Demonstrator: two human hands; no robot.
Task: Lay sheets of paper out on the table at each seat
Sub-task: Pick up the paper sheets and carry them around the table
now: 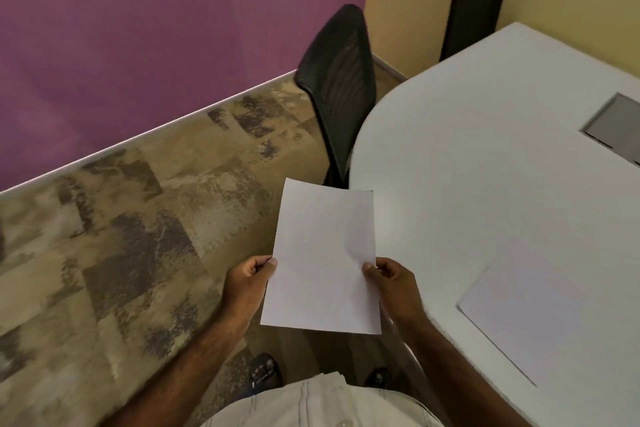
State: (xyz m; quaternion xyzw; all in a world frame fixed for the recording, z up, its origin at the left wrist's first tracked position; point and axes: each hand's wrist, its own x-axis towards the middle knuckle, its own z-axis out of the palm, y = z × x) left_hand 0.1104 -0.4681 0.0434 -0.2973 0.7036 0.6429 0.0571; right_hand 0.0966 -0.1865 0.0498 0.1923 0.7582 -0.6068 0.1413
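I see a patchy brown carpet running under a purple wall on the left, with a white desk curving in from the right. My left hand and right hand each pinch a side edge of a blank sheet of paper, thumbs on top, held in the air just left of the desk's near rim. Farther right a second sheet lies flat on the desk, and two black mesh chairs stand at its far left curve.
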